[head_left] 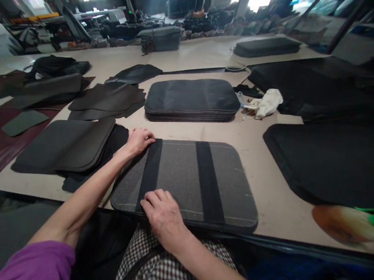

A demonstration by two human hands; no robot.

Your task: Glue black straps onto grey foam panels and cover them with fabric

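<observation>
A grey rounded panel (179, 175) lies flat at the table's near edge, with two black straps across it. My left hand (138, 139) rests on the far end of the left strap (150, 172), fingers curled onto it. The near end of that same strap is pressed down by my right hand (162, 213), fingers bent and close together at the panel's front edge. The right strap (208, 182) lies untouched.
A stack of dark panels (193, 99) sits behind the grey one. More dark pieces (64, 145) lie to the left, large black sheets (338, 160) to the right. A white cloth (267, 103) lies past the stack. An orange and green object (352, 222) sits at the near right.
</observation>
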